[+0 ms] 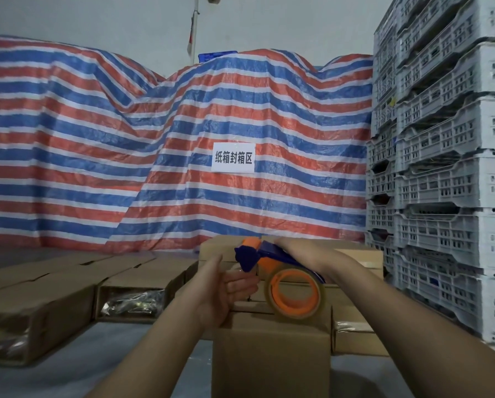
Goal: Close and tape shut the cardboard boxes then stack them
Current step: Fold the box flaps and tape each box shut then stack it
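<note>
A blue and orange tape dispenser (257, 254) with a clear tape roll (295, 294) is held up over a closed cardboard box (269, 354) in front of me. My right hand (300, 251) grips the dispenser's handle from above. My left hand (229, 285) is raised beside the dispenser's front end, its fingers curled at the loose tape end below the blade. More brown boxes (355, 259) are stacked behind the near one.
Low cardboard boxes (39, 305) lie in rows at left, some with open ends showing wrapped contents. A striped tarpaulin (154, 139) with a white sign (233, 158) covers the back. Tall stacks of grey plastic crates (447, 168) stand at right.
</note>
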Action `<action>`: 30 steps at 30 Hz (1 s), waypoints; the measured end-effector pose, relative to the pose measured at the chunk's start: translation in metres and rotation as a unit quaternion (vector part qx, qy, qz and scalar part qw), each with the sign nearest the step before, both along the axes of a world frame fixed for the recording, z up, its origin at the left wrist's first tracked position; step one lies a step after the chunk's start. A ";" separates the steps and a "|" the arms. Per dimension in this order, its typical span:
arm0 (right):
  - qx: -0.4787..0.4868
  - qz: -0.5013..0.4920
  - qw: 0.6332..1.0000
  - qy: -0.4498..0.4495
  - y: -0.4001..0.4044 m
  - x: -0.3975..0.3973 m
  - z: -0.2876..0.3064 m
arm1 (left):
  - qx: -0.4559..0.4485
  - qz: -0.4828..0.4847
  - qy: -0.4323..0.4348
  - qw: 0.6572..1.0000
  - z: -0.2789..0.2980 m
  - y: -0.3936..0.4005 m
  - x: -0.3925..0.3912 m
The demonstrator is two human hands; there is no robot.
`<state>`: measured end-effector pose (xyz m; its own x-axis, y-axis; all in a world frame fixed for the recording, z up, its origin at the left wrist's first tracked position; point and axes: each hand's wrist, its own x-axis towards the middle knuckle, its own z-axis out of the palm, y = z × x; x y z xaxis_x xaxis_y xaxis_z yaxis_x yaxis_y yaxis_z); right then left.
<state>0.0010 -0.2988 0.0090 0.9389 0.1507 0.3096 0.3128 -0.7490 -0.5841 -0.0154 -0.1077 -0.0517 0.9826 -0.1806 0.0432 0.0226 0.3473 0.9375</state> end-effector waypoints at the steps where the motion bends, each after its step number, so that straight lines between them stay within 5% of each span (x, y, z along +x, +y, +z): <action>1: -0.002 0.001 1.000 -0.002 0.000 0.000 0.000 | -0.004 -0.002 -0.005 1.000 0.000 0.000 0.000; 16: -0.046 0.025 0.999 0.000 0.012 0.009 0.005 | -0.068 0.000 0.025 0.997 0.005 0.001 -0.006; 30: -0.094 0.026 0.993 0.068 0.005 0.004 0.023 | 0.083 0.197 -0.008 0.977 -0.016 -0.010 0.011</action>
<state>0.0046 -0.2937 0.0316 0.9595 0.2424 0.1433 0.2815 -0.8335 -0.4754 -0.0045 -0.1178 -0.0677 0.9765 0.2062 0.0621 -0.0979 0.1681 0.9809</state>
